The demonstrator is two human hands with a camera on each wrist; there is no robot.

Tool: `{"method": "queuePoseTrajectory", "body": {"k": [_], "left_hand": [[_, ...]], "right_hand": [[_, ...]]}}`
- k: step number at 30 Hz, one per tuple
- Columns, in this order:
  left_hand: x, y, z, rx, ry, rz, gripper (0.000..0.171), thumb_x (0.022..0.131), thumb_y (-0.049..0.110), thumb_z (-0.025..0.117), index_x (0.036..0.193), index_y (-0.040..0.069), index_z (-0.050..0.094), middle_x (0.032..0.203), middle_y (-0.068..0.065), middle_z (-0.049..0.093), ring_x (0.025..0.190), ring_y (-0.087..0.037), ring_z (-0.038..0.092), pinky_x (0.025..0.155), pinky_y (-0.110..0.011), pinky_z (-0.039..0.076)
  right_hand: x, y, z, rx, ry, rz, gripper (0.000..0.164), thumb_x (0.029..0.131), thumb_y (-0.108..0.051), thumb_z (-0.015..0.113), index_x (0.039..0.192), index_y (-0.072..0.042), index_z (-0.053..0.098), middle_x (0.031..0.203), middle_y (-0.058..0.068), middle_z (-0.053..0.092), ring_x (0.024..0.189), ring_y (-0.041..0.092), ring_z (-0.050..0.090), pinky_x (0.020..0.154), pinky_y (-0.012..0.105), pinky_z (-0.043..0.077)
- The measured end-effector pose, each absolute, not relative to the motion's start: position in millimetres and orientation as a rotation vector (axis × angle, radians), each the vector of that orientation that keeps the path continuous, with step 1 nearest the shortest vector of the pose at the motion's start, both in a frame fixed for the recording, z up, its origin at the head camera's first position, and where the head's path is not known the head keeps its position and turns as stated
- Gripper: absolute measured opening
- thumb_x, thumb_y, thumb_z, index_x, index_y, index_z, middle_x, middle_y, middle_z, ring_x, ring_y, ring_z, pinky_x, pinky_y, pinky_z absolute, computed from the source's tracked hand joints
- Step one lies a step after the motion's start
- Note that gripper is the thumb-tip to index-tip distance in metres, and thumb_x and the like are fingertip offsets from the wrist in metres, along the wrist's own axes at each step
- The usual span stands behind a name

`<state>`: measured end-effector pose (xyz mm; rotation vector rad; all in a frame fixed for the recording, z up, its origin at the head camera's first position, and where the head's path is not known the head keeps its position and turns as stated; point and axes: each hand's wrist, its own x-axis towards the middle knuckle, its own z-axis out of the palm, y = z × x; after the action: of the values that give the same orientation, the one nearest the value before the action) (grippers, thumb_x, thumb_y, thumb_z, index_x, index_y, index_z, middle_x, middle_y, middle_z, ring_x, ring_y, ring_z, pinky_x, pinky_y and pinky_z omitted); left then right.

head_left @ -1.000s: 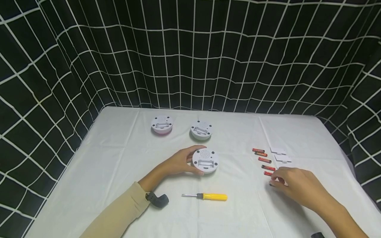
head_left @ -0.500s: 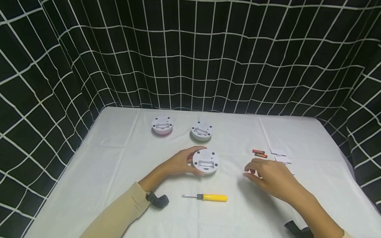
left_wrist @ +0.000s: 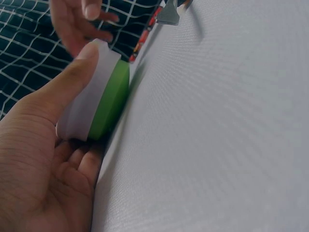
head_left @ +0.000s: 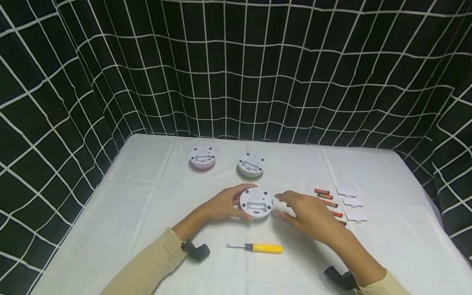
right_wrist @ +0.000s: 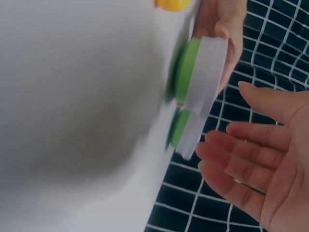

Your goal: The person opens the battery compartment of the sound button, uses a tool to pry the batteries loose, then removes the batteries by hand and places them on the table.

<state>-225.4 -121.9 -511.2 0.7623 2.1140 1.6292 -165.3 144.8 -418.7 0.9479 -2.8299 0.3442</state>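
In the head view my left hand (head_left: pixel 225 203) grips a round white battery-powered device (head_left: pixel 256 203) by its side, thumb and fingers on opposite edges. Its upward face has speaker holes, small dark feet and an uncovered battery compartment with no batteries inside. The left wrist view reveals the device's green lower part (left_wrist: pixel 110 101) close to the cloth. My right hand (head_left: pixel 309 215) hovers just right of the device. Its spread fingers (right_wrist: pixel 246 150) hold nothing in the right wrist view.
Two similar devices, one pinkish below (head_left: pixel 203 158) and one green below (head_left: pixel 251 165), sit farther back. A yellow-handled screwdriver (head_left: pixel 258 248) lies in front. Several red batteries (head_left: pixel 330 203) and three white battery covers (head_left: pixel 352 202) lie right. Dark netted curtain (head_left: pixel 236 73) surrounds the table.
My right hand has moved left from beside the batteries to beside the held device, uncovering batteries and covers. My left hand keeps its grip on the device in place.
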Motion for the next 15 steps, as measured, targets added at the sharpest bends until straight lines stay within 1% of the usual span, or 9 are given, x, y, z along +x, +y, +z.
{"method": "queuePoseTrajectory", "body": {"k": [4, 8, 11, 15], "left_hand": [[-226, -123, -512, 0.777, 2.107, 1.631, 0.099, 0.073, 0.016, 0.092, 0.156, 0.019, 0.039, 0.152, 0.001, 0.051, 0.137, -0.013, 0.050, 0.111, -0.024, 0.044], [-226, -124, -512, 0.789, 2.115, 1.624, 0.100, 0.073, 0.017, 0.092, 0.157, 0.017, 0.038, 0.152, 0.001, 0.050, 0.137, -0.013, 0.050, 0.111, -0.024, 0.044], [-227, -124, -512, 0.791, 2.117, 1.619, 0.100, 0.074, 0.017, 0.092, 0.157, 0.016, 0.037, 0.152, 0.001, 0.050, 0.137, -0.013, 0.050, 0.110, -0.023, 0.044], [-227, -124, -512, 0.785, 2.099, 1.626, 0.101, 0.073, 0.015, 0.092, 0.158, 0.015, 0.036, 0.152, 0.000, 0.050, 0.136, -0.012, 0.051, 0.109, -0.023, 0.045]], "right_hand": [[-171, 134, -421, 0.935, -2.846, 0.359, 0.059, 0.087, -0.032, 0.081, 0.134, -0.002, 0.063, 0.128, 0.013, 0.069, 0.107, 0.029, 0.070, 0.084, 0.048, 0.061], [-176, 126, -423, 0.927, -2.877, 0.370, 0.070, 0.086, -0.034, 0.082, 0.141, 0.001, 0.056, 0.137, 0.018, 0.063, 0.122, 0.035, 0.062, 0.096, 0.053, 0.056], [-179, 123, -426, 0.920, -2.913, 0.405, 0.075, 0.085, -0.034, 0.083, 0.143, 0.003, 0.054, 0.139, 0.020, 0.061, 0.126, 0.037, 0.060, 0.102, 0.054, 0.053], [-183, 119, -430, 0.924, -2.962, 0.458, 0.078, 0.084, -0.032, 0.084, 0.143, 0.006, 0.052, 0.138, 0.022, 0.060, 0.126, 0.038, 0.059, 0.103, 0.054, 0.051]]}}
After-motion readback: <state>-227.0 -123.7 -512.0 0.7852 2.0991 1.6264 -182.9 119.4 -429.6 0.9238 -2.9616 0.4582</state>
